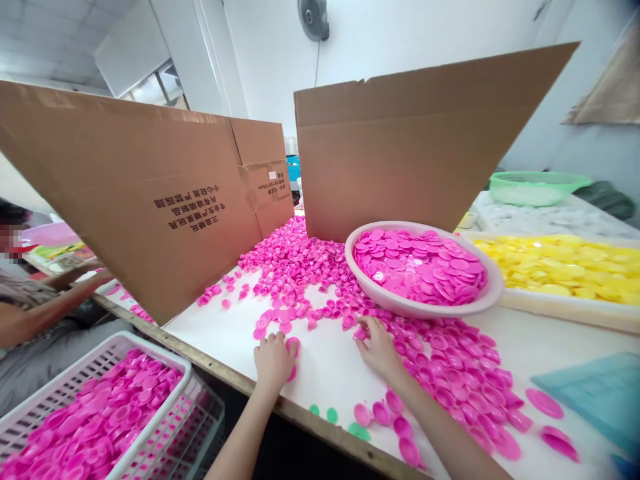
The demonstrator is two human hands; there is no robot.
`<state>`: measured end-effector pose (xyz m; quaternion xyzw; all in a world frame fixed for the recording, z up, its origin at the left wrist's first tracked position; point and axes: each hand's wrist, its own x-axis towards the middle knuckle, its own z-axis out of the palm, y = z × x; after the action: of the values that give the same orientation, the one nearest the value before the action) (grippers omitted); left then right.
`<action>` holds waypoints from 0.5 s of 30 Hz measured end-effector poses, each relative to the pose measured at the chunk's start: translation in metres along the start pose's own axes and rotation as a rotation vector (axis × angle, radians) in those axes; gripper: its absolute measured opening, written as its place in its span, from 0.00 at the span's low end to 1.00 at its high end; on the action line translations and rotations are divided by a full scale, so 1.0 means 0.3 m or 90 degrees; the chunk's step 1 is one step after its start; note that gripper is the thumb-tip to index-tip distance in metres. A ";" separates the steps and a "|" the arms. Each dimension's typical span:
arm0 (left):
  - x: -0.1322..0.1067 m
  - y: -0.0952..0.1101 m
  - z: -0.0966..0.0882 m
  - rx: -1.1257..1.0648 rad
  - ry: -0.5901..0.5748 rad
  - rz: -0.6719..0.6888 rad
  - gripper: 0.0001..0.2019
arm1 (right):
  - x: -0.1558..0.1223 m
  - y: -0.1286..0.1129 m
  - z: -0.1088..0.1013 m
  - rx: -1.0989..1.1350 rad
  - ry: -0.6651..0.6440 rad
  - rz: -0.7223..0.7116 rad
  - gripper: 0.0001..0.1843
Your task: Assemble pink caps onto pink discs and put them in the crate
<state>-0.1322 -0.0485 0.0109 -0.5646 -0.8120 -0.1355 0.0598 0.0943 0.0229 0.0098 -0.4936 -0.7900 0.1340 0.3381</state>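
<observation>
White worktop is covered in pink cups; clock read from between the two hands, 12 straight ahead. Main heap is spread at 12, looser cups are strewn from 3 to 5. Left hand is placed at 9, palm down, fingers curled beside a pink disc; their undersides are hidden, so whether anything is gripped cannot be told. Right hand is placed at 3, at the heap's near edge; its fingers are bent almost together, and a small pink piece appears pinched at the tips, probably because it is too small for a full grip.

Pale bowl, filled with flat pink discs, is set at 2, presumably for easy reach. Left cardboard panel at 10 to 11 and right cardboard panel at 1 are stood upright, likely as walls to contain the heap. White basket of pink pieces is kept below the worktop edge, between 8 and 9. Yellow pieces are held in a long tray toward 3. Green discs are left at 6. Pale wall behind; fan is mounted at 12. Another person's arm is seen toward 9.
</observation>
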 end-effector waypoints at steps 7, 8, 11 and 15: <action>0.008 0.037 0.048 -0.087 0.062 0.043 0.13 | -0.067 -0.050 0.030 0.024 -0.213 -0.012 0.13; 0.008 0.036 0.043 -0.151 0.066 0.055 0.13 | -0.064 -0.054 0.027 0.032 -0.217 -0.002 0.13; 0.004 0.066 0.028 -0.439 0.030 0.075 0.15 | -0.039 -0.063 -0.001 0.124 -0.185 0.024 0.21; -0.015 0.174 0.029 -0.747 -0.100 0.059 0.17 | -0.013 -0.064 -0.027 0.327 -0.173 0.097 0.18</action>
<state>-0.0813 -0.0331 0.0094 -0.5464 -0.5782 -0.5166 -0.3166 0.0877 0.0093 0.0245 -0.4271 -0.7288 0.4195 0.3323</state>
